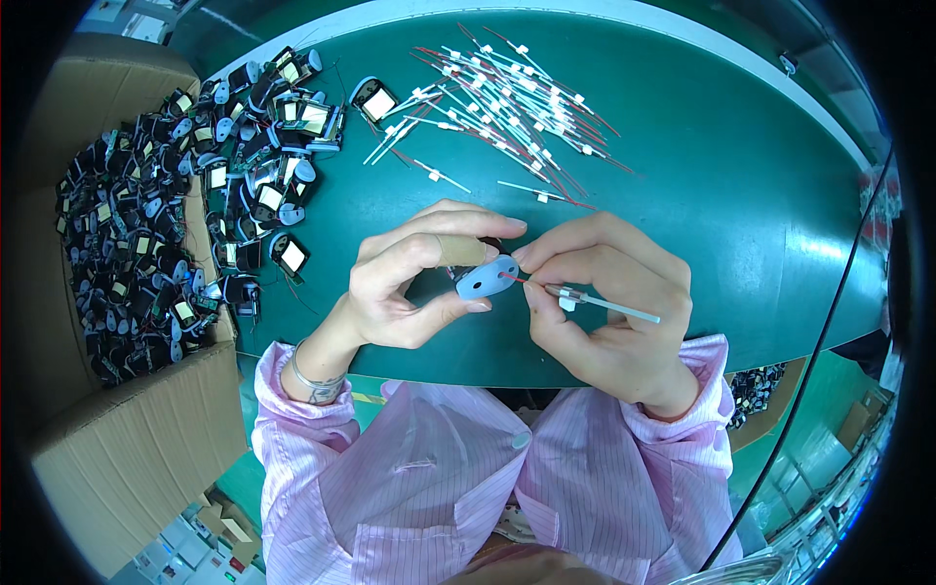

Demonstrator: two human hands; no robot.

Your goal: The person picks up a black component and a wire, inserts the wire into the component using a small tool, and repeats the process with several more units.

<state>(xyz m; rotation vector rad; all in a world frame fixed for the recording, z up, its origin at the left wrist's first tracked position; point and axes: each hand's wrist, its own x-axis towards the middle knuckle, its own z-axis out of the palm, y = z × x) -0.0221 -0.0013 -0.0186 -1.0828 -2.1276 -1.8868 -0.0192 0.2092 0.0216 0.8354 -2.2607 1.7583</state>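
Over the near part of the green table, my left hand [414, 278] grips a small black device by its sides. Its light blue-grey oval end cap [487, 277], with dark holes, faces my right hand. My right hand [614, 302] pinches a wire lead [604, 306] that has a pale sleeve and a small white tag. The lead's thin red end reaches the cap at one of its holes; how deep it goes I cannot tell. A tan bandage wraps a finger of my left hand. Most of the device's body is hidden behind the left fingers.
A large cardboard box [136, 419] full of similar black devices stands at the left, with more piled [268, 146] on the table beside it. Tagged wire leads [517, 102] lie scattered at the far middle. A black cable [824, 341] crosses the right side. Another box holds parts below right.
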